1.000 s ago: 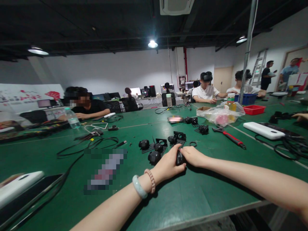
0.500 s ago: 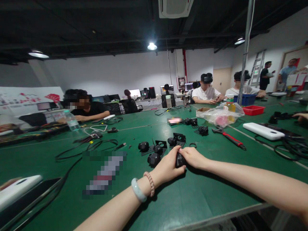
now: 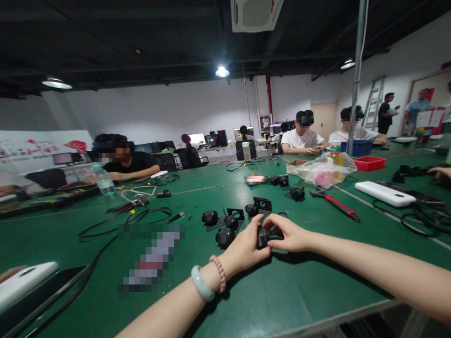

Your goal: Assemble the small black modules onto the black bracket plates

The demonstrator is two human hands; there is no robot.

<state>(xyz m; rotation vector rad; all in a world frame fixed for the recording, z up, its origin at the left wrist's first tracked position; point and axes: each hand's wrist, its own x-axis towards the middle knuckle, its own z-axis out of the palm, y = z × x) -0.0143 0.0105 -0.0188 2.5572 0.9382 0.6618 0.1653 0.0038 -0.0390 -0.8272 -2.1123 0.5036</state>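
Near the middle of the green table, my left hand, with a bracelet and a bangle at its wrist, is closed round a small black part. From the right, my right hand grips the same part between curved thumb and fingers. Just left of my hands lie several round black pieces, one of them a black knob-like piece. Behind them a black bracket with a hole stands upright. A black ring is partly hidden behind my right hand.
An adjustable wrench with red-black handle lies to the right, near a white power bank. Cables spread on the left. Farther back are a plastic bag, a red tray and seated people.
My right hand has opened its curve and shifted slightly right around the black part, its thumb now apart from the fingers. My left hand stays nearly in place.
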